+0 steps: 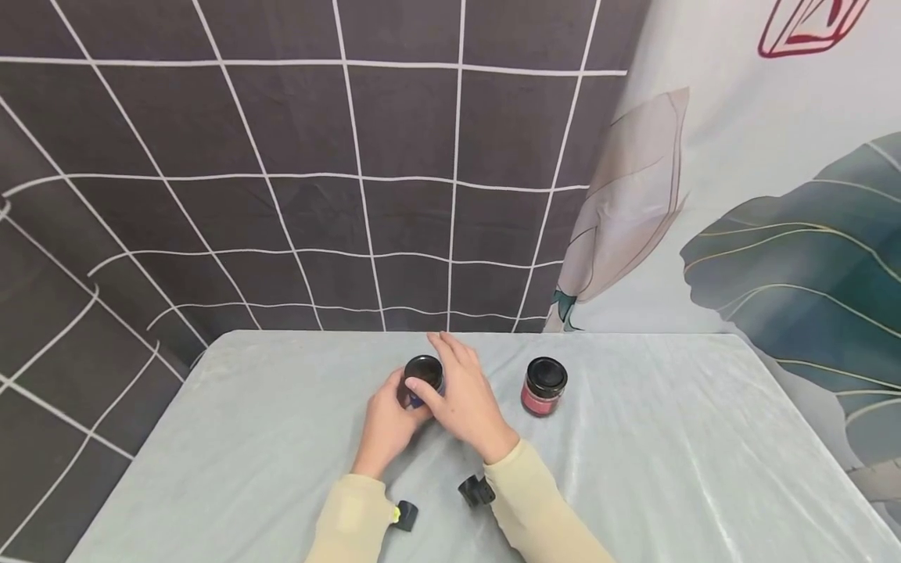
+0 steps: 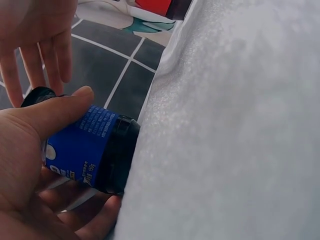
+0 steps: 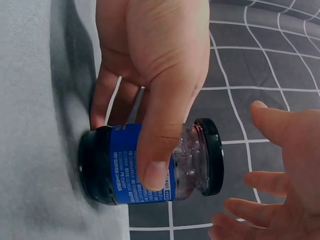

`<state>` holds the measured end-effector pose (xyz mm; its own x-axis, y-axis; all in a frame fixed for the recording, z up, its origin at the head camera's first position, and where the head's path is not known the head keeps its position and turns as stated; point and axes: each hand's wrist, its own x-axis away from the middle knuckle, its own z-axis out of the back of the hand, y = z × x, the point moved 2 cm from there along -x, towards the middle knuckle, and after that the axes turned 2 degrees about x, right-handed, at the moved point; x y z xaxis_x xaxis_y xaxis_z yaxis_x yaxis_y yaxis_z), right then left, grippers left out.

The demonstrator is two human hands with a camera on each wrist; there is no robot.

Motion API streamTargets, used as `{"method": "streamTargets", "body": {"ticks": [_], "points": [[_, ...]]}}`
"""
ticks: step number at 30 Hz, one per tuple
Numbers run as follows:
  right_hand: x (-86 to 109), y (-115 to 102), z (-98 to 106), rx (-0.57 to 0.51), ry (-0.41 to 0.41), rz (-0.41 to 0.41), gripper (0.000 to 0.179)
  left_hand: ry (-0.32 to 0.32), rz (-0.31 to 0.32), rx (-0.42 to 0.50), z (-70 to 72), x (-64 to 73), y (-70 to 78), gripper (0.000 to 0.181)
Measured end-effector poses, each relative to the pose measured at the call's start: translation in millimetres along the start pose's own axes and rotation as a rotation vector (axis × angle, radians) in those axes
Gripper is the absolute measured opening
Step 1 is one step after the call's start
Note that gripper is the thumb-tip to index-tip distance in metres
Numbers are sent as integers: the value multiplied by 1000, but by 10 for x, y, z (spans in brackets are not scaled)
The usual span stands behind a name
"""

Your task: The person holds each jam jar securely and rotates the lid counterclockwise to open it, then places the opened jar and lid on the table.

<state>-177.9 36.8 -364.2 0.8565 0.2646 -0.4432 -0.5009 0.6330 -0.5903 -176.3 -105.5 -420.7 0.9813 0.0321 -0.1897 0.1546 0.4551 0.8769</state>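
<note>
Blue-labelled jar (image 1: 423, 370) stands upright on the pale cloth (image 1: 246, 438), between your two hands, if we take twelve o'clock as the direction straight away from you. Your left hand (image 1: 389, 418) grips it around the body: the thumb lies across the label (image 3: 129, 167), and the other fingers curve around the opposite side. From the middle of this hand, the jar is at about one o'clock. Your right hand (image 1: 466, 395) has its fingers extended and holds nothing; in the right wrist view a gap is seen between these fingers and the black lid (image 3: 216, 157). From the right hand, the jar is near, at about ten o'clock. Also at your disposal for orientation, one red-labelled jar (image 1: 542, 389) stands at three o'clock from your right hand, apart from it. On the inner side of each of your pale yellow sleeves (image 1: 352, 516) sits a small black device (image 1: 407, 516). Beyond the cloth, at twelve o'clock, hangs a dark curtain (image 1: 403, 219) with white grid lines.
</note>
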Motion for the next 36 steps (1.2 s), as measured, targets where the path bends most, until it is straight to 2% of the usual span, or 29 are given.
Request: {"method": "streamTargets", "body": {"ticks": [12,28,36], "points": [[11,-19,-39,6,-5,15,68,30,-56,-21,-7,10,5,60],[19,-1,-90,16,19,41,68,63,-68,-40,-29,18,6,57],[18,-6,-96,-5,6,40,68,86,-61,-80,-33,18,22,56]]}}
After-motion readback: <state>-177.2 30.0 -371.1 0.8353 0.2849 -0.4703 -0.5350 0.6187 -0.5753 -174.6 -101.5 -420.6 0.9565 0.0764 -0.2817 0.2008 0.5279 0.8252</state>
